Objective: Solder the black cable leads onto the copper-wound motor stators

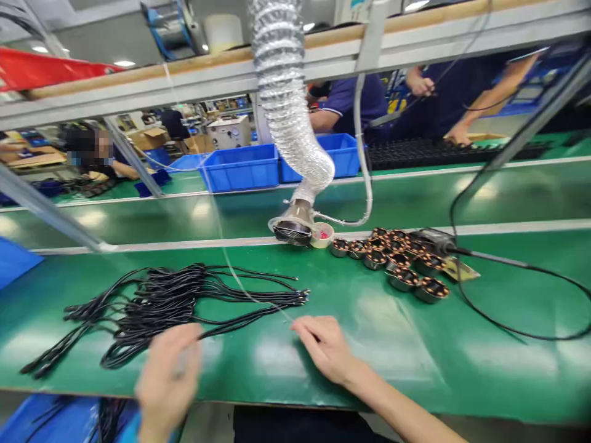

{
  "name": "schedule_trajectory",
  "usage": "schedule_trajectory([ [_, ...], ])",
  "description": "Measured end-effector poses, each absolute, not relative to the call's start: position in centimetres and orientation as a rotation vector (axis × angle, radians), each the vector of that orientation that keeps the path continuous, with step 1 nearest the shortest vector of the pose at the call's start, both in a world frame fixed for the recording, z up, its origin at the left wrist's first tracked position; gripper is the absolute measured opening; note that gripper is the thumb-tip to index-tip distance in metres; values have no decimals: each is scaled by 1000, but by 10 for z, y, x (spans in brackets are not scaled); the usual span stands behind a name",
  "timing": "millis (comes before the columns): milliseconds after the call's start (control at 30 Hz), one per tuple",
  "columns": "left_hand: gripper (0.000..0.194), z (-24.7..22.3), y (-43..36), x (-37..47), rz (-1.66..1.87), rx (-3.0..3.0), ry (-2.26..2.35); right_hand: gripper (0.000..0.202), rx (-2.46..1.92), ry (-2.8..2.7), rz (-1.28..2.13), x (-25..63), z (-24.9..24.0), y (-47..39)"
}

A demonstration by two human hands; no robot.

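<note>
My right hand (325, 346) is closed in a pinch on the end of a thin solder wire (235, 277). The wire runs down from a spool (170, 29) on the overhead shelf. My left hand (170, 375) is smeared by motion at the near side of a pile of black cables (166, 301); whether it grips one is unclear. The cables lie looped on the green bench, most of their stripped ends bunched to the right, just beyond my right hand. Several motor stators (401, 278) with copper windings are grouped farther right.
A silver duct (295, 111) hangs down to a fume hood (294, 227) beside a small round dish (322, 235). A black cord (521, 264) loops across the right side. Blue bins (242, 169) stand beyond. Co-workers' hands (420, 83) show at the back. Cables fill a blue bin (55, 418) below left.
</note>
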State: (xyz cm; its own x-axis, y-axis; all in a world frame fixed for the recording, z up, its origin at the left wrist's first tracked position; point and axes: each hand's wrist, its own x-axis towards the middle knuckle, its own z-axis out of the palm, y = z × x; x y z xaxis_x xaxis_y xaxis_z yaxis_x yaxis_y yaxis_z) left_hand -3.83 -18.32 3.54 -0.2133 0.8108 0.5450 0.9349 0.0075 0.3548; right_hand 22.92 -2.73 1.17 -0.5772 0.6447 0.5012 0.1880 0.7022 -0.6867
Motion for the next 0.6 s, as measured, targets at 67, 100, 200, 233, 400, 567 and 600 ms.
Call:
schedule_trajectory([
  [67, 31, 31, -147, 13, -1019, -2194, -1741, 40, -592, -2146, 798, 223, 15, -33],
  [100, 36, 30, -129, 35, -1005, -2299, -1680, 42, -596, -2127, 829, 223, 16, -34],
  [200, 27, 26, -88, 73, -980, -2584, -1613, 41, -698, -2017, 935, 240, 17, -32],
  [233, 25, 25, -78, 76, -952, -2682, -1608, 39, -732, -1992, 961, 250, 18, -30],
  [400, 32, 12, -35, 49, -832, -2775, -1667, 20, -999, -1468, 1000, 314, 30, 7],
  [567, 35, -1, 13, 0, -662, -2371, -1985, 25, -1243, -830, 774, 410, 38, 85],
  [600, 35, -4, 21, -7, -643, -2368, -2016, 25, -1271, -744, 767, 427, 37, 100],
])
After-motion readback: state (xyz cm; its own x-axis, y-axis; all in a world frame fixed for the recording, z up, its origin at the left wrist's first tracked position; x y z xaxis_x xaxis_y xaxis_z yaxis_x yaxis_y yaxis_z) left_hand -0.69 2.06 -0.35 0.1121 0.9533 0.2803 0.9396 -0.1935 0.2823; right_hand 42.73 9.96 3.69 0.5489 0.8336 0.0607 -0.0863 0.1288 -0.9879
